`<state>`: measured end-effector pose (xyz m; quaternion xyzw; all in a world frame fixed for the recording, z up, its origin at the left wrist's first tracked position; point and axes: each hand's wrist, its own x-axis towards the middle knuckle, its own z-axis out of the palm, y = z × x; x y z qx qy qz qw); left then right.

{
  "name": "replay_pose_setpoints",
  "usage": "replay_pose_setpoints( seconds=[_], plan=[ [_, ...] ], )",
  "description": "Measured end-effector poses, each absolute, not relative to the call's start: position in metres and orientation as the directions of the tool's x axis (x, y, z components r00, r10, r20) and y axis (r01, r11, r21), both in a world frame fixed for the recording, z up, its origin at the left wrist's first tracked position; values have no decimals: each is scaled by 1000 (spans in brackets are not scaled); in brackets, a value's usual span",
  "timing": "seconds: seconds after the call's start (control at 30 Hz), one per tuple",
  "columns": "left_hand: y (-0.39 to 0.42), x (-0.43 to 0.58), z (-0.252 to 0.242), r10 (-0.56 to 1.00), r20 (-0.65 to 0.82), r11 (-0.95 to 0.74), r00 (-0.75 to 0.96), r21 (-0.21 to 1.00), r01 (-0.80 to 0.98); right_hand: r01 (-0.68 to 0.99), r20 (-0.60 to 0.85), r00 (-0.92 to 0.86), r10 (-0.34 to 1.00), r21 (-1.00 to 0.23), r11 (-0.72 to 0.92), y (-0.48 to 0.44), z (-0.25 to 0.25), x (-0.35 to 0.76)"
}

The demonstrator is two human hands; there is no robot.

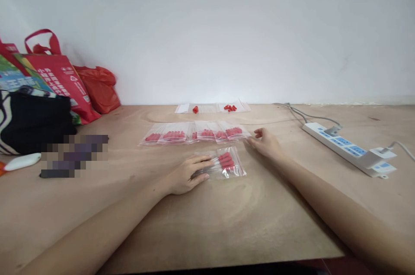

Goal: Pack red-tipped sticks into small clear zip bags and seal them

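Left hand [189, 174] on clear bag [215, 169] of red pieces [226, 161]

Thumb and fingers parted, it covers the bag's left end, seemingly steadying it on the table [210, 231]. Beyond lies an overlapping row of bags [174, 134]; the right hand [266, 144], loosely spread, is beside its right corner, contact unclear.

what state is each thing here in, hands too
Near bag: lying flat, red pieces inside, seal unclear
Bag row: lying flat, overlapping, red pieces inside
Back bags: lying flat, a few red pieces showing
Left hand: on the near bag, thumb apart
Right hand: by the row's right end, fingers bent
Power strip: two plugs in
Red shopping bag: standing, handle up
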<state>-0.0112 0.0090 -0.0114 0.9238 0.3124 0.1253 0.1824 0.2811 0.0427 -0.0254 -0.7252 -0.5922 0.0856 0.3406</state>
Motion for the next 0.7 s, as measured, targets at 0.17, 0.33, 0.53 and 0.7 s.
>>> replay_pose_setpoints(
  seconds=[0.17,0.33,0.53,0.7],
  plan=[
    [10,-11,-12,623,120,-740,773,411,533,840,129,255,958,-521,-153,60,-31,292],
    [10,-11,-13,622,120,-743,774,403,535,885,-59,225,973,-405,-229,58,-14,309],
    [11,-11,-13,606,139,-764,784,377,524,872,13,210,978,-454,-181,54,-9,308],
    [8,-10,-8,515,173,-837,840,313,449,880,44,151,988,-462,-114,58,-16,295]
  ],
)
